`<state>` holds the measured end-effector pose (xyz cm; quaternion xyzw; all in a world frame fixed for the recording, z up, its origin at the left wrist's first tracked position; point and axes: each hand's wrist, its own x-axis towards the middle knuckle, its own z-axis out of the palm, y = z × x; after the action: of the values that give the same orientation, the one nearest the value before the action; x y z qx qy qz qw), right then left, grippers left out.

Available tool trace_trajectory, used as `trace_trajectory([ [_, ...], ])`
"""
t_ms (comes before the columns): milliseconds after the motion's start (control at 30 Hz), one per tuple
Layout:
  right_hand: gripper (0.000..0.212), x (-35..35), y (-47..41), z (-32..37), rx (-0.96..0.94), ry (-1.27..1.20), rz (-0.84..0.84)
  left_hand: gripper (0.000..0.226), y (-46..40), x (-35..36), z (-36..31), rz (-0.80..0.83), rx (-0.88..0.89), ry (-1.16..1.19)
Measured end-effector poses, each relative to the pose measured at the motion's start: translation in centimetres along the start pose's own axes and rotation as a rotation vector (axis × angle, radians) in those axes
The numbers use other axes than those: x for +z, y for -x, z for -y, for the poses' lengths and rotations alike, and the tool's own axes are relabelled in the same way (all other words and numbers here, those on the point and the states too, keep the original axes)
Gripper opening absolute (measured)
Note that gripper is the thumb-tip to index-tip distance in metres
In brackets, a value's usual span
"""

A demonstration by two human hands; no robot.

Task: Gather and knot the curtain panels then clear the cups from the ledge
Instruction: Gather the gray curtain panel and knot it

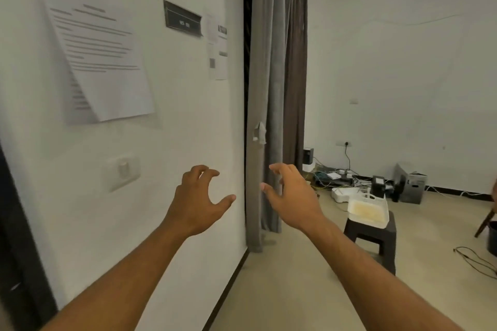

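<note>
Both hands reach forward holding nothing, the left hand (200, 197) and right hand (289, 191) spread with fingers loosely curved. The grey curtain (271, 67) hangs ahead, unknotted. A white basket (369, 211) on a stool (373, 236) holds something pale yellow.

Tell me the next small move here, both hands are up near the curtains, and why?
Probably step closer and reach both hands to the grey curtain panel. The left hand and right hand are spread and hold nothing, short of the fabric, and the curtain hangs loose, not yet gathered.
</note>
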<state>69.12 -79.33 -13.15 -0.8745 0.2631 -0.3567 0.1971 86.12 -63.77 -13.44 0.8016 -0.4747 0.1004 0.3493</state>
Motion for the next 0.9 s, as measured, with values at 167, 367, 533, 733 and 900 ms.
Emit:
trace_trajectory([
  [167, 0.059, 0.0, -9.3, -6.9, 0.013, 0.042, -0.053, 0.075, -11.4, 6.3, -0.6, -0.023, 0.064, -0.018],
  [367, 0.065, 0.6, -23.0, -14.6, 0.021, 0.072, -0.126, 0.078, -26.3, 13.1, -0.2, -0.048, 0.118, 0.01],
  [533, 0.068, 0.4, -34.1, -21.2, 0.007, 0.095, -0.188, 0.078, -39.4, 17.0, -1.3, -0.087, 0.2, -0.003],
  [733, 0.071, 0.4, -46.4, -29.4, -0.029, 0.111, -0.223, 0.079, -53.3, 22.3, -2.6, -0.123, 0.234, -0.039],
  [900, 0.078, 0.6, -57.0, -35.4, -0.083, 0.105, -0.235, 0.08, -63.3, 26.9, -3.4, -0.18, 0.209, -0.034],
])
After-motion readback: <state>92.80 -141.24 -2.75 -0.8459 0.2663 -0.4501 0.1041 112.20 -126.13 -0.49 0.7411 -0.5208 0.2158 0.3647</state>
